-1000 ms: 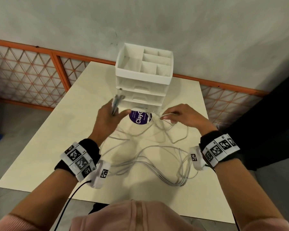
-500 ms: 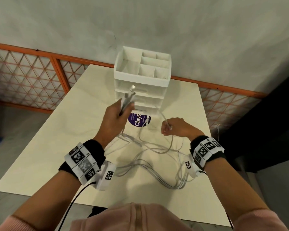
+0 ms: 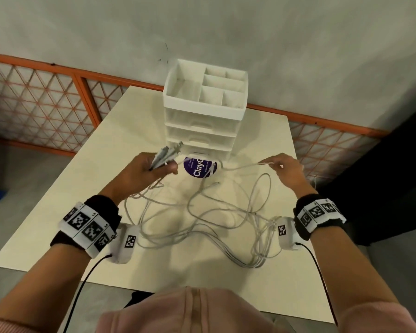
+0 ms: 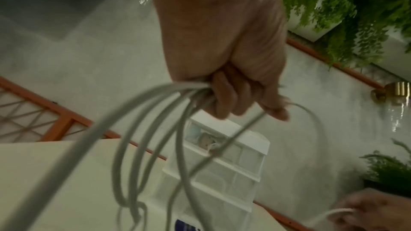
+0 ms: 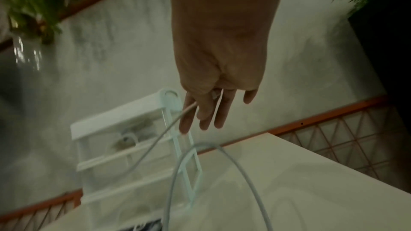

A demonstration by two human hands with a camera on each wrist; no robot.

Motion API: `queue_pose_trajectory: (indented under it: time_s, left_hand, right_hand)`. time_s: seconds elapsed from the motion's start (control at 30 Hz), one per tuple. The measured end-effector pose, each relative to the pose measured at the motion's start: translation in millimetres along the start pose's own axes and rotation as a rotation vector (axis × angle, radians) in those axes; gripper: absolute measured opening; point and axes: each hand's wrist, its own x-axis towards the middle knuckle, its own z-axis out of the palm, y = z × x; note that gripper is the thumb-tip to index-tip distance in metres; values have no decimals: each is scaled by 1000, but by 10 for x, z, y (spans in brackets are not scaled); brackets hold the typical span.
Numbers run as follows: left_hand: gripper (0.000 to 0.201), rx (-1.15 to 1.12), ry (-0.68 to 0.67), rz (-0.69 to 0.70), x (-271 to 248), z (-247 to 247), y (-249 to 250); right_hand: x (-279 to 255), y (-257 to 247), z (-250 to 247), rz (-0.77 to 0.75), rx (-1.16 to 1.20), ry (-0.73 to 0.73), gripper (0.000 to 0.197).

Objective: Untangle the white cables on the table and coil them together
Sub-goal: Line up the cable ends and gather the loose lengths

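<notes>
Several white cables (image 3: 216, 219) lie in tangled loops on the cream table (image 3: 82, 200). My left hand (image 3: 151, 169) grips a bunch of cable ends (image 3: 167, 155), whose plugs stick out past the fingers; in the left wrist view the fingers (image 4: 224, 101) curl round the cables (image 4: 155, 129), which hang down from the fist. My right hand (image 3: 282, 167) is raised at the right and pinches one cable end (image 3: 265, 162) between thumb and forefinger. In the right wrist view that cable (image 5: 164, 133) runs down from the fingers (image 5: 204, 111), the other fingers being straight.
A white drawer organiser (image 3: 204, 109) with open top compartments stands at the back of the table. A purple round label (image 3: 198, 168) lies in front of it. An orange lattice railing (image 3: 46, 104) and a grey wall stand behind. The table's near edge is close to my body.
My right hand has risen and moved right, drawing one cable end out of the tangle. My left hand has tilted, so the bunch of plugs now points right. The loops have spread wider.
</notes>
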Motion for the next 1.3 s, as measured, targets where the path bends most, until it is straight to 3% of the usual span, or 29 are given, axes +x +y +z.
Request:
queue_pose_trajectory:
  time_s: [0.1,0.17,0.23,0.33,0.37,0.43,0.5,0.6,0.7,0.8,0.9,1.07,1.2,1.3]
  left_hand:
    - [21,44,-332,-102,-61,-35,-114]
    - [12,122,-537,-194,-98,6,-171]
    - [7,247,-691,-266,-148,90,-195]
    - [12,405,-785,-298,-183,200,-224]
    - [13,423,-786,-292,-183,228,-226]
    - [15,426,-748,-267,-177,266,-223]
    - [14,384,-646,-251,-159,283,-238]
    - [22,293,-400,-236,-110,276,-270]
    - [41,211,-239,-255,-41,251,-284]
    - [44,114,-187,-233,4,224,-307]
    - [39,-7,-176,-251,53,205,-392]
    - [32,-261,-42,-351,176,277,-493]
    - [32,-429,131,-410,310,434,-461]
    - [29,-497,248,-406,350,506,-389]
  right_hand:
    - [-70,-4,-128,44,61,-249,65]
    - [-118,3,-139,124,-100,-397,68]
    - [-157,62,-87,212,-343,-489,58]
    - [-248,-51,-22,361,-531,-565,14]
    - [-249,-68,32,402,-582,-545,20]
    - [-236,-200,135,407,-647,-455,26]
    - [-175,-399,289,310,-673,-364,18]
    - [-81,-637,626,152,-368,-241,24]
    - [-42,-853,1027,73,-18,-311,15]
    - [-74,-889,1439,154,-4,-464,32]
    - [-84,-841,1640,223,60,-403,31]
    - [7,-947,1380,207,407,-208,20]
    - [-73,-1227,1029,108,684,-311,22]
    - [-214,-1406,912,-21,723,-422,23]
